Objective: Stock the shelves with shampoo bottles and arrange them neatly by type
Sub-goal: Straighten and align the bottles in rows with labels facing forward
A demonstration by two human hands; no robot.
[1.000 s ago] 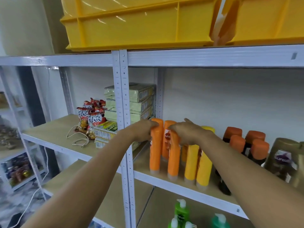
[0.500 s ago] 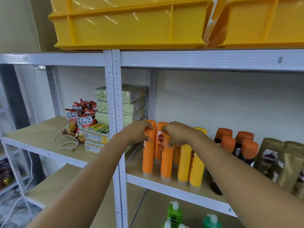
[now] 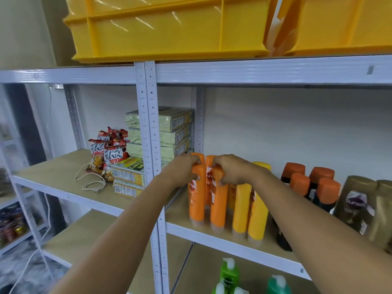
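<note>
Orange shampoo bottles stand upside down at the left end of the middle shelf (image 3: 233,240). My left hand (image 3: 184,169) grips the top of the leftmost orange bottle (image 3: 196,205). My right hand (image 3: 232,169) grips the top of the second front orange bottle (image 3: 219,206). A third orange bottle (image 3: 209,166) stands behind, between my hands. To the right stand two yellow bottles (image 3: 249,211), then dark bottles with orange caps (image 3: 311,183), then gold bottles (image 3: 356,204).
A white steel upright (image 3: 148,132) divides the bays. The left bay holds snack packs (image 3: 110,151), stacked cracker boxes (image 3: 169,132) and a white cord (image 3: 91,181). Yellow crates (image 3: 169,28) sit on top. Green pump bottles (image 3: 229,274) stand on the shelf below.
Both hands have closed tighter round the tops of the two front orange bottles. The view has shifted slightly; the bottles stay in nearly the same spot on the shelf.
</note>
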